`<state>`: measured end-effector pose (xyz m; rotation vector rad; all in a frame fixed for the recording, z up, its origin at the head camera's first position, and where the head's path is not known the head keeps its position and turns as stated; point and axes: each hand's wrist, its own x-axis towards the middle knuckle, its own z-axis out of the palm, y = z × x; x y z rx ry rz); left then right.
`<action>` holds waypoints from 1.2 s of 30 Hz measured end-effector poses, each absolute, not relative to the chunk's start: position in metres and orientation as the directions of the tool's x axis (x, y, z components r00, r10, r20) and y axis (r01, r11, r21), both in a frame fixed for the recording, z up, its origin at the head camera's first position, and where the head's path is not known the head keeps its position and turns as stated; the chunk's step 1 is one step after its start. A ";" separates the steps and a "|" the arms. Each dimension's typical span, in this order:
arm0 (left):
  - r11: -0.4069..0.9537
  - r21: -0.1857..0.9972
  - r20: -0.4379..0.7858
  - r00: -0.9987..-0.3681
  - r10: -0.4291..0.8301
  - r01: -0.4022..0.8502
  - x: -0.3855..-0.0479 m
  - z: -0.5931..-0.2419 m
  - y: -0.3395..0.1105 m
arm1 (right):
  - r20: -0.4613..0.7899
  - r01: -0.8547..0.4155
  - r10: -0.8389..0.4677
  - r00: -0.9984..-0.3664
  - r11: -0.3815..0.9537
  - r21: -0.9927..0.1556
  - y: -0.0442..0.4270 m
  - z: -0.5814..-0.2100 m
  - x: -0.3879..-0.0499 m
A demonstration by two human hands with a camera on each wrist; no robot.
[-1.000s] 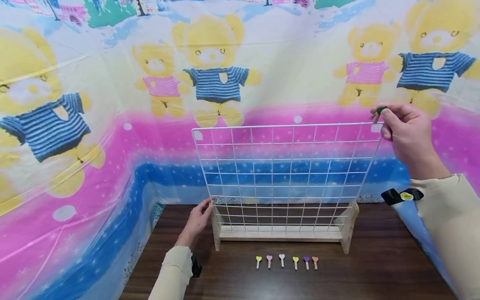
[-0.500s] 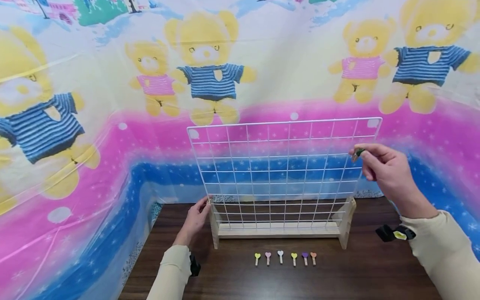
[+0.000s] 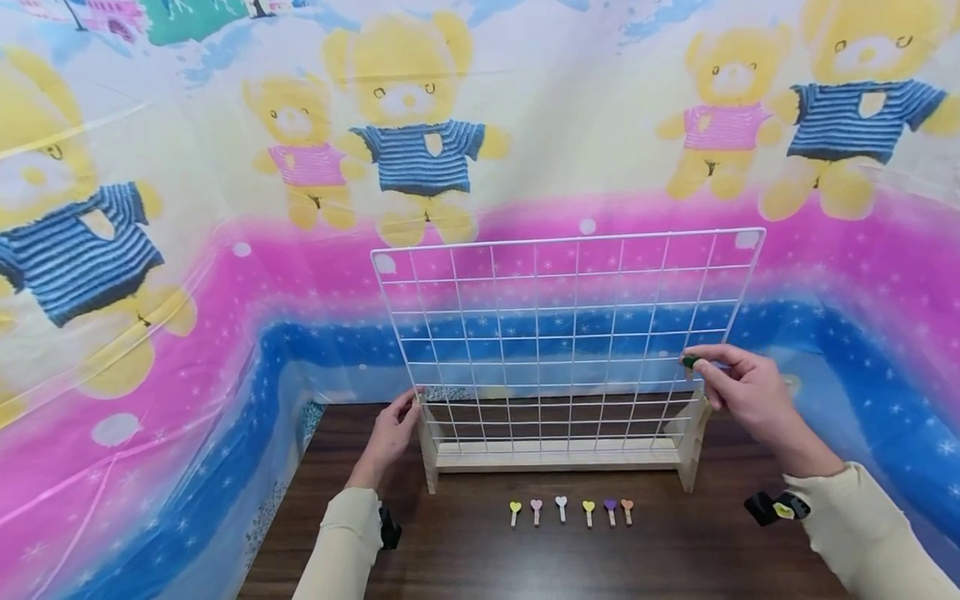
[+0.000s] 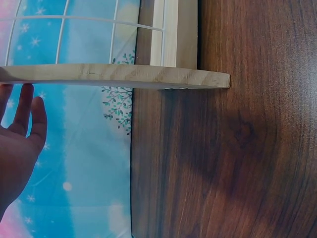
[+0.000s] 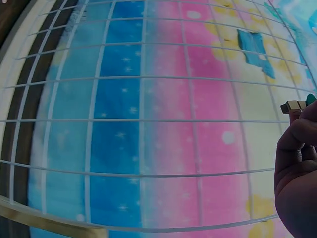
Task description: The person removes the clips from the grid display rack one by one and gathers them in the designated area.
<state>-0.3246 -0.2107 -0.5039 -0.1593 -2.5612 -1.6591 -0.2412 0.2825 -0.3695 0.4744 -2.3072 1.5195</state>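
A white wire grid (image 3: 576, 240) stands upright in a wooden stand (image 3: 555, 457). My left hand (image 3: 390, 429) rests against the stand's left end; in the left wrist view its fairly straight fingers (image 4: 24, 106) reach the outer face of that end piece (image 4: 148, 74), and the thumb is hidden. Between thumb and forefinger, my right hand (image 3: 750, 396) pinches a small wooden clothespin with a green top (image 3: 689, 362), in front of the grid's lower right part. The right wrist view shows the clothespin's wooden end (image 5: 294, 105) pointing out from the fingers.
In front of the stand, several heart-topped clothespins lie in a row: yellow (image 3: 515, 507), pink (image 3: 536, 506), white (image 3: 562, 503), another yellow, purple (image 3: 611, 506) and orange (image 3: 627, 507). They lie on a dark wooden table (image 3: 465, 558). A bear-printed cloth (image 3: 570, 158) hangs behind.
My right hand has come down from the grid's top right corner to its lower right side, still pinching the green clothespin. The left hand stays at the stand's left end.
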 end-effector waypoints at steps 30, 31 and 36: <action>0.414 0.897 0.152 -0.987 0.045 0.156 -0.326 -0.505 -0.210 | -0.067 0.064 0.007 -0.998 0.366 -0.928 0.280 -0.559 -0.243; 0.414 0.898 0.145 -0.988 0.043 0.150 -0.325 -0.505 -0.210 | -0.079 0.077 0.011 -0.997 0.370 -0.926 0.281 -0.565 -0.244; 0.411 0.902 0.132 -0.991 0.036 0.135 -0.324 -0.504 -0.210 | -0.130 0.133 0.037 -0.991 0.409 -0.903 0.282 -0.589 -0.244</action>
